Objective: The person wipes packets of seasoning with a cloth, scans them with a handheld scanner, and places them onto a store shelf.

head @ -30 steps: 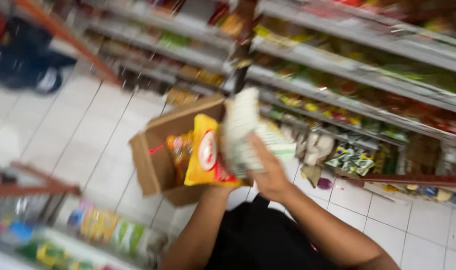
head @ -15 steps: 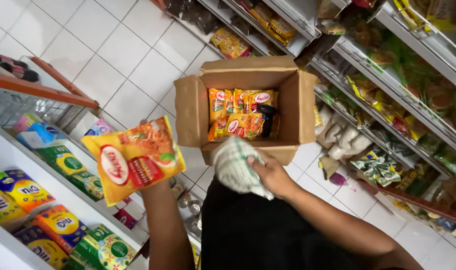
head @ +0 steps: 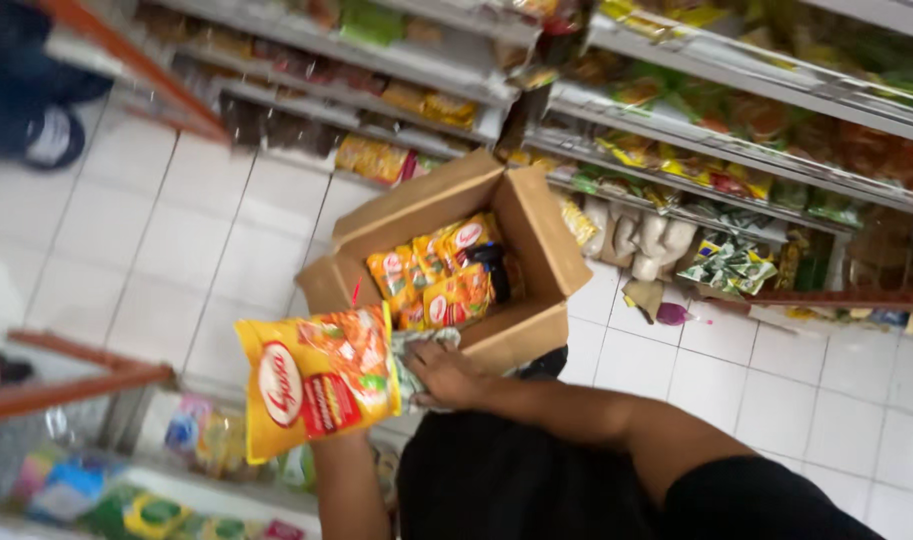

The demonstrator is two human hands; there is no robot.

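A yellow and orange snack packet (head: 316, 385) is held up in my left hand, which is hidden behind it; only my left forearm (head: 344, 485) shows below. My right hand (head: 444, 375) grips a crumpled pale cloth (head: 411, 350) and presses it against the packet's right edge. Just beyond both hands, an open cardboard box (head: 541, 235) sits on the white tiled floor. It holds several similar yellow packets (head: 441, 275).
Store shelves (head: 736, 150) full of packets run along the top and right. A lower shelf (head: 156, 490) with colourful packs lies at the bottom left, behind an orange rail (head: 66, 390). Another person's shoe (head: 46, 135) is on the floor at the top left.
The cloth in my right hand has moved left from over the box onto the packet's edge. The packet has come closer to the box. The view has tilted.
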